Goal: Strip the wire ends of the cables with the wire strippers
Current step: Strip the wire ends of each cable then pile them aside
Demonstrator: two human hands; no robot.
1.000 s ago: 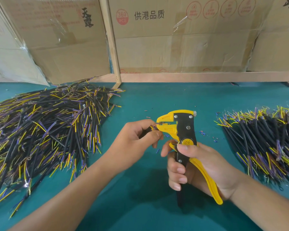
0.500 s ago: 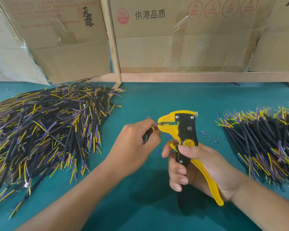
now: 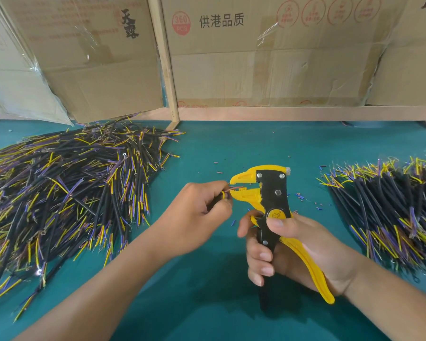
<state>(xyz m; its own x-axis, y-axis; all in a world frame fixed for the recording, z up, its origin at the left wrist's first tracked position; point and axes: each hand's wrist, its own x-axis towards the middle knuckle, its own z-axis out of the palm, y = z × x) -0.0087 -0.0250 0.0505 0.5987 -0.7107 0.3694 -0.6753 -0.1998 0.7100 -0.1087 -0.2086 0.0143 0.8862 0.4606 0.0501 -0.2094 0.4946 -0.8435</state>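
Note:
My right hand grips the handles of the yellow and black wire strippers, held upright above the teal table, jaws pointing left. My left hand pinches a short cable; its thin reddish wire end lies between the open yellow jaws. Most of that cable is hidden inside my left fist. A big heap of black cables with yellow, blue and purple ends lies to the left. A second pile of the same cables lies to the right.
Small bits of cut insulation are scattered on the teal table top around the strippers. Cardboard boxes and a wooden frame wall off the back edge.
The wire end now sits a little deeper in the jaws. Both hands stay nearly in the same place.

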